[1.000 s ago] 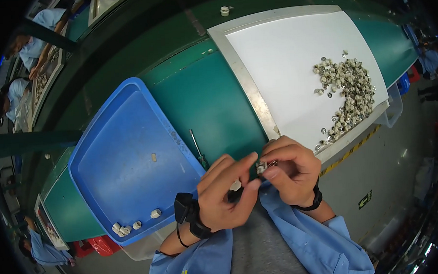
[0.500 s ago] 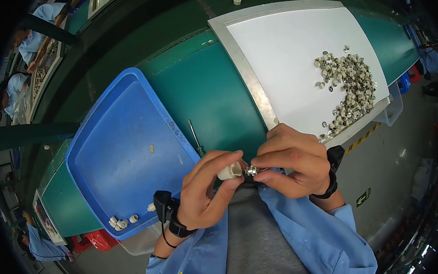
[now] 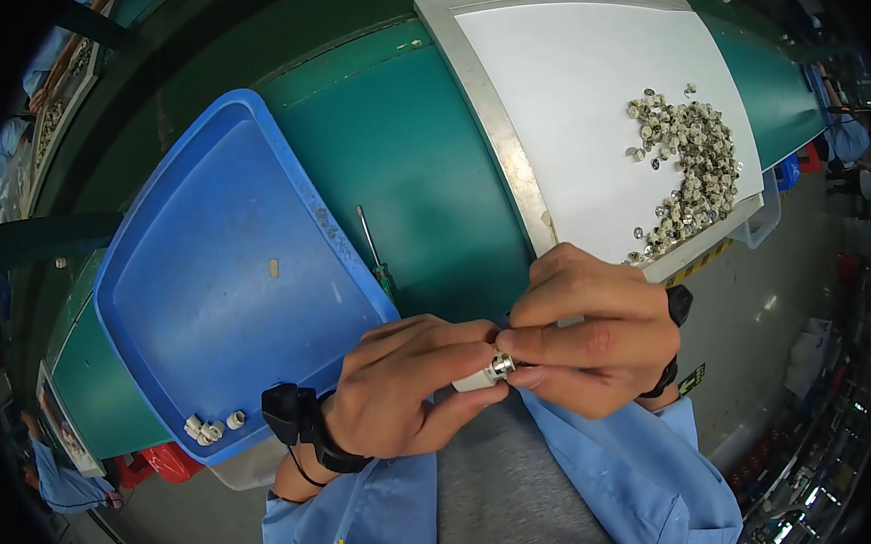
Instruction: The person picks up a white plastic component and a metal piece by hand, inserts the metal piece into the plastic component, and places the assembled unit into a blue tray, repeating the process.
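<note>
Between the thumb and fingers of my left hand (image 3: 393,389) is a white ceramic lamp-holder shell (image 3: 473,380), tilted with its opening toward the right. My right hand (image 3: 599,337) pinches a small shiny metal fitting (image 3: 503,364) that sits at the mouth of the shell. The two pieces meet in front of my body, and my fingertips partly cover them. How deep the fitting goes into the shell cannot be seen. Just beyond my left hand, a screwdriver (image 3: 369,238) with a green handle lies beside the tray.
A blue tray (image 3: 270,142) at left holds several white ceramic pieces (image 3: 204,429) in its near corner and a small tan scrap (image 3: 274,268). A metal-framed white board (image 3: 554,85) at right carries a heap of small ceramic-and-metal parts (image 3: 694,171). Other people work at far left.
The shell and the metal fitting, apart or barely touching before, are now together. My hands have come closer to each other. The whole view has shifted slightly.
</note>
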Motion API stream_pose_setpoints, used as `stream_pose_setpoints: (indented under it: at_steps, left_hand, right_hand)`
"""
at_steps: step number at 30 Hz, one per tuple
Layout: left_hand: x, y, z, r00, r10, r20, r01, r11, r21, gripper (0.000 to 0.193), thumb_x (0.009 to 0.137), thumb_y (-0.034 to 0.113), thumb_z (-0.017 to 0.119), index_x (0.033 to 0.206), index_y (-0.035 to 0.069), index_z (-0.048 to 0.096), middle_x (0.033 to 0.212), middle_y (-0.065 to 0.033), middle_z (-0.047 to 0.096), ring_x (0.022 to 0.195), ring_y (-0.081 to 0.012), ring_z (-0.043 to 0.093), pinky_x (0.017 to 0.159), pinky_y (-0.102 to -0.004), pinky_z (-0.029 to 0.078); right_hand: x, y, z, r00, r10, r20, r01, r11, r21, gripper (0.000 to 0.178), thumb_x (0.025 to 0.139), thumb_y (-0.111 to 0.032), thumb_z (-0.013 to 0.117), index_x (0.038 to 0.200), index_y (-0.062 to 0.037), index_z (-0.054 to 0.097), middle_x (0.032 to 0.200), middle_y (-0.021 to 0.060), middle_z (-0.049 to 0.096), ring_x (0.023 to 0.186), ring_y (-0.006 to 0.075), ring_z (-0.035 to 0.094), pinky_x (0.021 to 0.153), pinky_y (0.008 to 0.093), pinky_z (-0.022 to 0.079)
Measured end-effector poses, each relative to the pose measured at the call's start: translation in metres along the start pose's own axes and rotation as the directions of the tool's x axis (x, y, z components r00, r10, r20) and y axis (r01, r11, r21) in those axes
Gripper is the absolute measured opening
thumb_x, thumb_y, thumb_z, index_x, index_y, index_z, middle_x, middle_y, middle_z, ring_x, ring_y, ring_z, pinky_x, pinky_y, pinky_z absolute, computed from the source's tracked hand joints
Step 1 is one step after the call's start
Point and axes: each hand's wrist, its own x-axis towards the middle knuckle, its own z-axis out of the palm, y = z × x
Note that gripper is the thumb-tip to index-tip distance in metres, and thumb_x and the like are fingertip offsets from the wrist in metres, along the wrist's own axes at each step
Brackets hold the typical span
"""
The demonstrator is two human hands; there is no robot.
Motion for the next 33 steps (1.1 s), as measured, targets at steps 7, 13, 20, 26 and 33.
stream_pose_setpoints:
  at_steps: [7,13,20,26,33]
  left_hand:
    - [0.001,0.012,0.002,0.992,0.128,-0.015,-0.115,0.936,0.332,0.029,0.080,0.009,0.083,0.096,-0.006,0.063,0.094,-0.0212,0.071,0.073,-0.0285,0.072,0.062,-0.0367,0.058]
    - [-0.005,-0.001,0.012,0.950,0.307,-0.056,-0.242,0.839,0.488,0.034,0.080,0.004,0.079,0.102,-0.011,0.059,0.091,-0.0268,0.068,0.066,-0.0246,0.068,0.054,-0.0308,0.055]
    - [-0.002,-0.005,0.014,0.960,0.259,-0.103,-0.164,0.823,0.544,0.028,0.082,0.005,0.079,0.098,-0.009,0.060,0.090,-0.0229,0.068,0.065,-0.0230,0.067,0.055,-0.0304,0.055]
    - [-0.003,-0.005,0.013,0.993,0.058,-0.102,-0.008,0.898,0.439,0.028,0.079,0.010,0.084,0.090,-0.005,0.062,0.091,-0.0178,0.069,0.065,-0.0230,0.068,0.055,-0.0293,0.054]
    - [-0.012,0.000,0.015,0.993,-0.116,-0.035,0.121,0.935,0.334,0.032,0.075,0.005,0.085,0.094,-0.004,0.062,0.100,-0.0168,0.068,0.078,-0.0230,0.069,0.064,-0.0305,0.054]
  right_hand:
    - [-0.009,-0.014,0.015,0.995,-0.073,-0.065,0.054,0.967,-0.247,0.025,0.082,-0.016,0.073,0.097,0.0034,0.072,0.087,0.0164,0.070,0.066,0.0222,0.065,0.058,0.0341,0.046]
    - [-0.019,-0.022,0.025,0.998,-0.020,-0.064,-0.009,0.909,-0.416,0.031,0.081,-0.019,0.070,0.102,0.0034,0.072,0.090,0.0170,0.070,0.067,0.0232,0.066,0.059,0.0339,0.045]
    - [-0.019,-0.014,0.029,0.995,0.019,-0.094,-0.053,0.924,-0.379,0.044,0.073,-0.019,0.073,0.111,0.0037,0.071,0.094,0.0167,0.069,0.071,0.0245,0.066,0.061,0.0339,0.042]
    - [-0.013,-0.009,0.026,0.987,0.131,-0.089,-0.153,0.930,-0.335,0.041,0.071,-0.022,0.077,0.104,0.0013,0.071,0.097,0.0149,0.069,0.073,0.0258,0.065,0.067,0.0355,0.040]
    - [-0.009,-0.022,0.018,0.933,0.359,-0.028,-0.332,0.830,-0.449,0.033,0.066,-0.022,0.079,0.093,-0.0049,0.068,0.097,0.0069,0.067,0.083,0.0216,0.065,0.081,0.0379,0.042]
